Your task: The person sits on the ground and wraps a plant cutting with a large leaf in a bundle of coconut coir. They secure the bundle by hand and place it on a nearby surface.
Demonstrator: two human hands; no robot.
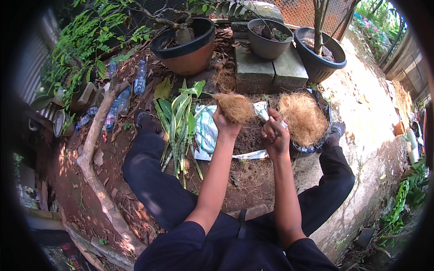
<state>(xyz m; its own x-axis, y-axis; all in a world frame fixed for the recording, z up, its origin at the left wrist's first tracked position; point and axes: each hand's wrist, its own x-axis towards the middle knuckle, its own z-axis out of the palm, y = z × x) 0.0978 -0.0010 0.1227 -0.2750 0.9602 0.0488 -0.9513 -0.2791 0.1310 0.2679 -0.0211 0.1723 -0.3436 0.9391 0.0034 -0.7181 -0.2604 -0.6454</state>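
My left hand (pixel 226 122) holds a bundle of brown coconut fibre (pixel 234 105) with a leafy stem poking out to its left. My right hand (pixel 276 135) is closed around a strip of white plastic sheet (pixel 261 110). Below both hands lies a white printed plastic sack (pixel 206 133), opened out, with dark soil mix (pixel 251 140) on it. A larger heap of coconut fibre (pixel 302 118) rests in a black plastic bag (pixel 326 111) to the right. Variegated snake plant leaves (pixel 179 127) lie left of the sack, beside my left foot.
Potted plants stand ahead: a brown pot with black rim (pixel 190 57), a grey pot (pixel 269 44) on concrete blocks (pixel 254 69), and a dark pot (pixel 318 64). Plastic bottles (pixel 140 79) and a thick bent branch (pixel 93 145) lie left. Sunlit concrete (pixel 369 135) extends right.
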